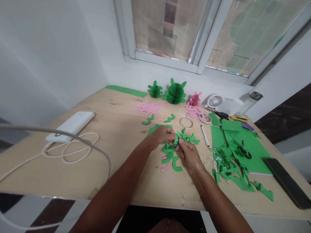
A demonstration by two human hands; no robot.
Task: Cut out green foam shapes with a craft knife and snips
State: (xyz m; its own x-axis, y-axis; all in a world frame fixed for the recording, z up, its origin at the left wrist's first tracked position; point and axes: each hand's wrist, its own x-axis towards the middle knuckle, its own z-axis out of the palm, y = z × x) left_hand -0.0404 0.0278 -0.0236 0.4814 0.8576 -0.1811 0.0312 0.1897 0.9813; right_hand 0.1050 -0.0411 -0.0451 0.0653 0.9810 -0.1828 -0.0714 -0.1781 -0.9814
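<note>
Over the middle of the table, my left hand (166,134) is closed, pinching a small green paper piece (177,139). My right hand (190,153) meets it from the other side, thumb and finger pressed at the same piece; a dark spot under those fingertips is too small to make out. Beneath and around both hands lie several cut green paper shapes (188,137), some partly hidden by the fingers. A curved green cutout (177,164) and a pink cutout (166,167) lie just in front of the hands.
Green scraps (225,165) and green sheets (259,152) cover the right side, near a black phone (286,183). A white pen (204,136), metal ring (186,123) and black scissors (221,115) lie beyond. Paper figures (175,92) stand at the back; a power bank (70,126) with cable sits left.
</note>
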